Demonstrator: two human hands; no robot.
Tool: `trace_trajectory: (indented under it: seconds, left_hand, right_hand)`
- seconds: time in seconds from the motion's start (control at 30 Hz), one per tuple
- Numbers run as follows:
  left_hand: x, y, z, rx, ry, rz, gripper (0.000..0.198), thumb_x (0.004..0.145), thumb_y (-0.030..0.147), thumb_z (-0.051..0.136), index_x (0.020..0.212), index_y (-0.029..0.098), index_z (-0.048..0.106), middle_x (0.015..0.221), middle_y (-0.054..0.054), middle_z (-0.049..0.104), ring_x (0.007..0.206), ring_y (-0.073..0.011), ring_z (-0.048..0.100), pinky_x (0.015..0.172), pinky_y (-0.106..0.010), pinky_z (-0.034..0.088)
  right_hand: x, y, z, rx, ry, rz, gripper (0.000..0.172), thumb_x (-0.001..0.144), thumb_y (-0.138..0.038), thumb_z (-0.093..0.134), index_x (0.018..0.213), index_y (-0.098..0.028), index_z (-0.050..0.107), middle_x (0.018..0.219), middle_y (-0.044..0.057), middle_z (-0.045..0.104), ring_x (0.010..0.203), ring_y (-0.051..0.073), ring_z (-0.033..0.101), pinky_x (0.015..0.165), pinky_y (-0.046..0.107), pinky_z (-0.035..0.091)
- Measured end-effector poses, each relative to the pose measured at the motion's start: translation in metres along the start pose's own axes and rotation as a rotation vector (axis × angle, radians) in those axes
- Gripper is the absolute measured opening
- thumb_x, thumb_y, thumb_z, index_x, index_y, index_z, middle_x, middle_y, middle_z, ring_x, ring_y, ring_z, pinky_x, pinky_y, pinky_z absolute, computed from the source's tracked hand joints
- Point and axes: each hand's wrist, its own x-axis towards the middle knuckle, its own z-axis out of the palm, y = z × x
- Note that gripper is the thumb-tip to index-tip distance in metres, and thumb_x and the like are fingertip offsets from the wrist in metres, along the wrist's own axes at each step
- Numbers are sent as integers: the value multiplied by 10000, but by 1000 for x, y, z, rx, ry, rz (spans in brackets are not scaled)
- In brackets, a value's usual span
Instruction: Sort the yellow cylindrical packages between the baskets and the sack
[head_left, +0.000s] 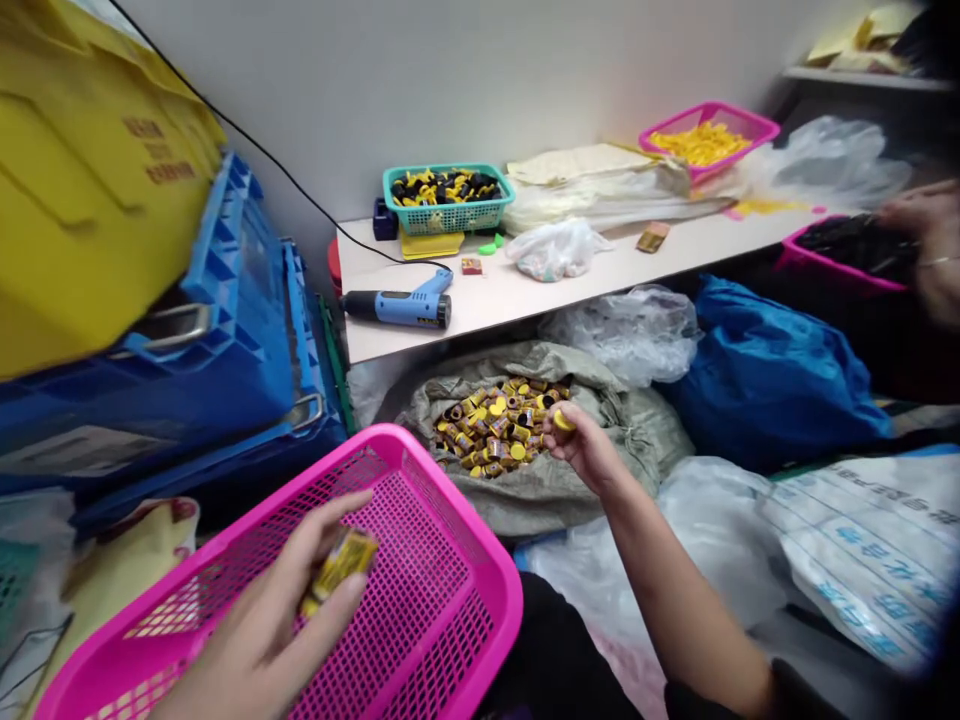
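My left hand (262,620) is low at the left, above a magenta plastic mesh basket (450,540), and its fingers pinch a small yellow and black cylinder (341,570). The basket looks bare under my hand. My right hand (577,445) is at the middle of the view, holding a small yellow cap (564,421) between fingers and thumb. Just below and left of that hand, a heap of yellow and black cylindrical parts (499,425) lies in an open grey woven sack (540,500).
A white shelf (517,290) holds a blue heat gun (401,305), a teal basket of black and yellow parts (446,198) and a pink basket of yellow pieces (709,140). Blue crates (225,350) stand left. A co-worker's hand (926,250) works at the right.
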Motion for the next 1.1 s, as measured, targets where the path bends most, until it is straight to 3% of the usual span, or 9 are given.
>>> trace_trajectory:
  seconds: [0.17,0.3,0.37,0.47,0.57,0.7,0.77,0.93,1.1]
  left_hand:
    - [98,79,39,200,-250,192,360,884,451,499,1148,218,577,954,-60,725,804,-233,688,710,-330,545]
    - [180,94,81,557,-358,195,644,875,473,528,1442,187,425,1360,-130,604,1194,-292,604,1002,-375,457]
    - [213,81,86,630,-415,140,700,870,479,518,1460,119,411,1479,-178,483,1322,-324,500,1088,-392,384]
    - [248,51,68,666,-508,32,607,879,445,447,1343,68,553,1421,-192,541,1295,-328,524,1101,-390,372]
    - [268,21,41,656,-595,-76,619,851,457,432,1297,59,596,1357,-180,600,1202,-315,594,1044,-370,437]
    - [287,-16,21,577,-700,-217,694,810,512,450,1385,132,528,1386,-137,588,1067,-270,668,839,-309,551]
    - [295,-33,19,537,-729,-266,716,807,542,451,1417,169,489,1403,-125,575,1046,-252,677,788,-286,557]
    - [312,-70,25,519,-769,-309,707,776,582,496,1351,173,547,1359,-148,603,1005,-268,681,725,-288,554]
    - [325,-95,28,608,-767,-220,609,837,517,408,1301,163,582,1214,-153,677,949,-272,686,681,-303,552]
  right_hand:
    - [13,4,-8,-124,100,-64,568,626,-627,432,936,-169,303,828,12,450,578,81,410,445,160,275]
    - [45,18,-16,-406,247,-44,550,712,-573,428,1064,-151,451,986,85,540,873,183,541,763,304,485]
    - [56,28,-20,-555,319,15,596,706,-480,595,1178,-125,515,1283,159,470,1265,313,391,1069,483,337]
    - [53,53,-17,-1051,263,16,656,801,-380,674,1372,-118,487,1527,161,176,1435,373,34,1154,579,45]
    - [26,86,-3,-1417,-55,-58,488,968,-452,542,1368,-170,536,1442,140,350,1357,292,299,1153,471,225]
    - [-15,118,13,-1436,-369,57,559,761,-386,807,1235,-138,644,1070,162,592,1050,326,546,935,475,448]
    - [-23,122,21,-1415,-468,70,402,759,-380,807,1038,-108,708,960,162,604,1002,345,557,895,508,455]
    - [20,129,77,-1218,-520,-160,235,973,-281,529,1085,-123,663,1084,120,572,1091,243,506,964,409,445]
    - [84,172,144,-1095,-518,-196,127,841,-47,536,733,-96,581,872,64,584,907,138,539,892,320,489]
